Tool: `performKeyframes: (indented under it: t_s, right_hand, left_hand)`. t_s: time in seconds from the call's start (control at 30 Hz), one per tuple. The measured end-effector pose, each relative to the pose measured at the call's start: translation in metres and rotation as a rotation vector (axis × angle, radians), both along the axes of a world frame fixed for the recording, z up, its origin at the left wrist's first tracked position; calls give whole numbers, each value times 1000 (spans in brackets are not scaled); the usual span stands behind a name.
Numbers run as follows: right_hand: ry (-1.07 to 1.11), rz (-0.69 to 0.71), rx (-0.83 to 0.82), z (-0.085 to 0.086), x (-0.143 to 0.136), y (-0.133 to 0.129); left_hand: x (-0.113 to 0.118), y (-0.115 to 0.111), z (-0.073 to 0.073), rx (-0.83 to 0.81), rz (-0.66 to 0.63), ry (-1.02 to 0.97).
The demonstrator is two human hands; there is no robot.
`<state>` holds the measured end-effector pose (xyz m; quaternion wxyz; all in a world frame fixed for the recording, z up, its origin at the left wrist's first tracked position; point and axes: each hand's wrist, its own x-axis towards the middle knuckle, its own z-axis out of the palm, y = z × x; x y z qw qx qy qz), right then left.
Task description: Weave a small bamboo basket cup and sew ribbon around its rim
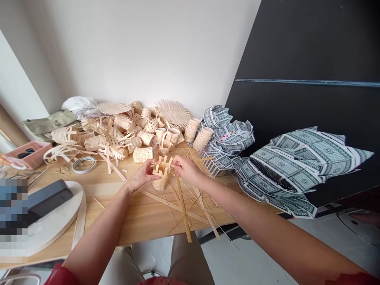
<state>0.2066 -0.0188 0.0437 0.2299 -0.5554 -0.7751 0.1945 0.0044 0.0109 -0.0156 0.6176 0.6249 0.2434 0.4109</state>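
Observation:
A small woven basket (160,183) stands upright at the middle of the wooden table, the ends of its strips sticking up around the rim. My left hand (144,174) grips it from the left, thumb and fingers closed on its side. At the basket's upper right, my right hand (185,168) pinches with fingers pressed together; what lies between the fingertips is too small to make out. Loose flat strips (181,204) and thin splints lie crossed beneath and to the right of the basket, some jutting over the table's front edge.
Behind the hands lies a heap of woven cylinders (124,122) and a flat woven mat (173,113). A tape roll (84,164) and a pink tray (28,153) are at left, near a round white board (63,219). Folded-card structures (293,158) crowd the right.

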Motion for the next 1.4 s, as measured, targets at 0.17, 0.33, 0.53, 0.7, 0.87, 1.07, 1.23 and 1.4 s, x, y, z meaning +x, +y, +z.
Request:
performKeyframes:
  t_s: [0.17, 0.33, 0.53, 0.7, 0.87, 1.07, 1.23, 1.4]
  right_hand:
    - [-60, 222, -47, 14, 12, -8]
    - [-140, 460, -10, 29, 28, -7]
    - [-117, 506, 183, 12, 20, -2]
    - [38, 450, 331, -3, 11, -4]
    - [172, 434, 426, -17, 10, -4]
    - [262, 341, 420, -21, 6, -11]
    - [266, 273, 253, -6, -3, -19]
    - [284, 253, 134, 2, -3, -14]
  left_hand:
    - [-8, 5, 2, -7, 18, -9]
    - [-11, 7, -1, 19, -1, 3]
    - [-10, 9, -8, 17, 2, -74]
    - [-12, 11, -8, -11, -17, -83]
    - [-13, 12, -10, -36, 3, -75]
    - [-12, 11, -11, -39, 2, -72]
    - [-11, 9, -6, -3, 13, -48]
    - [-12, 9, -7, -25, 13, -42]
